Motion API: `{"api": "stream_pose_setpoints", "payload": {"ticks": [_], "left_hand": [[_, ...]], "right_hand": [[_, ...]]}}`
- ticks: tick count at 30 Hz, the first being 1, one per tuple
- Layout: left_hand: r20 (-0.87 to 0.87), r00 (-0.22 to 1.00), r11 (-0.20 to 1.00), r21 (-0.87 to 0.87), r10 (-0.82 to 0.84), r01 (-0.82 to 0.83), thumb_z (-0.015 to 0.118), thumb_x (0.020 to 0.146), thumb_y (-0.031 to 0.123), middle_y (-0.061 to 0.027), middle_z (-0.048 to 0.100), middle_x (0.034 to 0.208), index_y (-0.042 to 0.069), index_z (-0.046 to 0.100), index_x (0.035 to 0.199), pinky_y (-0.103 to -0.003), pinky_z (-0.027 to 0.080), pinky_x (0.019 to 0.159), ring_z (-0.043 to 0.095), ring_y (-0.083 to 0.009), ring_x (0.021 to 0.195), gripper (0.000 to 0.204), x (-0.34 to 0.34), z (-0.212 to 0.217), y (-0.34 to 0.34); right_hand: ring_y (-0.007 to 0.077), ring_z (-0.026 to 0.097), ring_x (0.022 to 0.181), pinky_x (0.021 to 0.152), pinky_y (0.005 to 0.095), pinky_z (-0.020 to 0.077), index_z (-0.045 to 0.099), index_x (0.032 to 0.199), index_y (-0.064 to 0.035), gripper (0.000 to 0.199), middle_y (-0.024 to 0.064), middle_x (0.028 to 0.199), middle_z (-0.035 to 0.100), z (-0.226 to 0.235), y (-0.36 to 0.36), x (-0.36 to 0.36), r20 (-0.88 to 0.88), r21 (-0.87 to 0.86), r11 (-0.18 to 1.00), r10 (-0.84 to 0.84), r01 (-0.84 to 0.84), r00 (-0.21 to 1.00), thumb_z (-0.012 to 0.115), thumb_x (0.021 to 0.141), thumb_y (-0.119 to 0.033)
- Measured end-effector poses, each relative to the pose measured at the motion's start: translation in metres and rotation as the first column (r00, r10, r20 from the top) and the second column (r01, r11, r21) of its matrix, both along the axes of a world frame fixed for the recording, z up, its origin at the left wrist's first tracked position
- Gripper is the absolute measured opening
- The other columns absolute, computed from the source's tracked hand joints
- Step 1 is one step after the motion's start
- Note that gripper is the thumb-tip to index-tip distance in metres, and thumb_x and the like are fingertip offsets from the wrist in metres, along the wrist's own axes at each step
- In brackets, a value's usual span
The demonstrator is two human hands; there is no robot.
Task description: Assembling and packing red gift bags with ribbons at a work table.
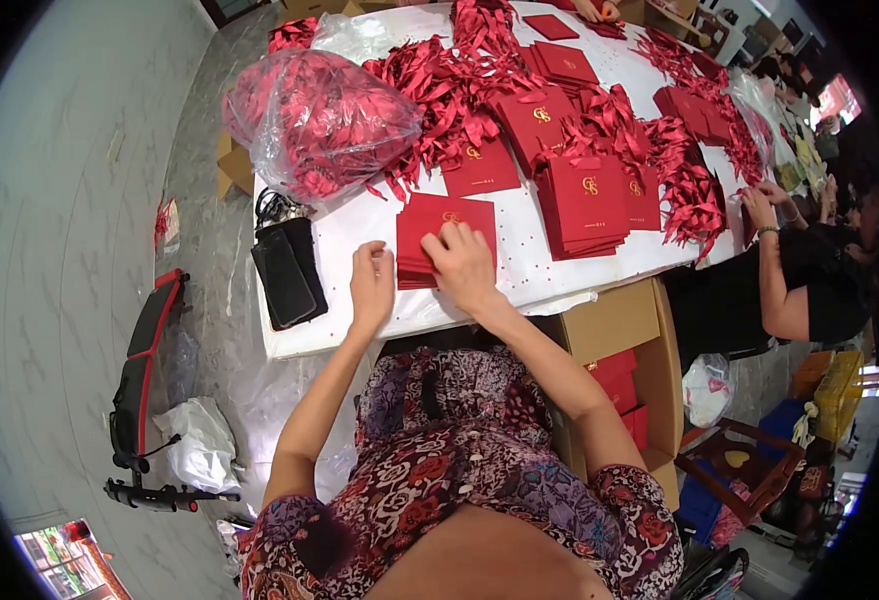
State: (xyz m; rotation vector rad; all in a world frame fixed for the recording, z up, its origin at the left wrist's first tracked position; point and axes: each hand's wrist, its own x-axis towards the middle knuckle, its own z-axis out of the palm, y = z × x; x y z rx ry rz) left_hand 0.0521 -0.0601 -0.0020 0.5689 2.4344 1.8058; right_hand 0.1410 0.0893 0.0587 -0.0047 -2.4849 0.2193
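A short stack of flat red gift bags (417, 262) with gold printing lies in front of me near the table's edge. My right hand (462, 268) is on top of it, its fingers bent and closed against the uppermost bag. Just left of the stack, my left hand (371, 285) is held upright, apart from the bags. Its fingers are loosely bent with nothing visible in them. Beyond the stack lies another red bag (484, 172), and a taller pile of red bags (581, 205) with ribbon handles stands to the right.
A clear plastic sack of red ribbons (324, 125) stands at the far left of the white table (349, 345). Black phone-like devices (287, 275) lie below it. Loose ribbons (694, 195) spread rightward. An open carton (614, 325) holds red items by my right arm. Another person's arm (771, 260) is at right.
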Motion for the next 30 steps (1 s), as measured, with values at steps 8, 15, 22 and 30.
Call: {"api": "stream_pose_setpoints", "payload": {"ticks": [8,15,22,30], "left_hand": [[0.265,0.958,0.921,-0.338,-0.107,0.196,0.074,0.073,0.064,-0.0210,0.067,0.101,-0.011,0.057,0.119,-0.036,0.052,0.083,0.066,-0.0304,0.092,0.090,-0.032,-0.011,0.027],[0.481,0.863,0.938,-0.203,-0.154,0.280,0.080,0.073,0.054,-0.0215,0.067,0.096,-0.015,0.055,0.115,-0.032,0.055,0.073,0.067,-0.0245,0.086,0.084,-0.036,-0.021,0.025],[0.293,0.940,0.983,0.108,-0.175,0.149,0.082,0.078,0.022,-0.0167,0.065,0.098,-0.007,0.050,0.111,-0.030,0.055,0.075,0.065,-0.0197,0.083,0.054,-0.012,0.014,0.058],[0.446,0.847,0.866,0.500,-0.288,0.031,0.077,0.083,0.012,-0.0209,0.061,0.110,0.000,0.043,0.117,-0.036,0.056,0.083,0.065,-0.0231,0.096,0.049,-0.003,0.062,0.074]], "right_hand": [[0.0353,0.050,0.105,0.086,0.0442,0.0418,0.052,0.119,-0.0036,0.063,0.0148,0.109,0.053,-0.010,0.005,0.029,0.134,-0.328,0.941,0.137,-0.086,0.981,0.082,0.070,-0.030],[0.0412,0.060,0.099,0.089,0.0467,0.0466,0.055,0.116,0.0096,0.057,0.0301,0.104,0.063,-0.061,0.035,0.038,0.128,-0.753,0.612,-0.224,0.242,0.966,0.071,0.084,-0.035],[0.0434,0.052,0.102,0.092,0.0496,0.0420,0.048,0.130,0.0040,0.065,0.0295,0.109,0.056,-0.068,0.032,0.029,0.211,-0.726,0.581,-0.323,0.369,0.923,0.069,0.083,-0.036],[0.0355,0.046,0.126,0.107,0.0399,0.0396,0.017,0.152,-0.0044,0.094,0.0275,0.140,0.039,-0.030,0.036,0.036,0.005,-0.996,-0.092,-0.221,-0.016,0.975,0.074,0.086,-0.039]]}}
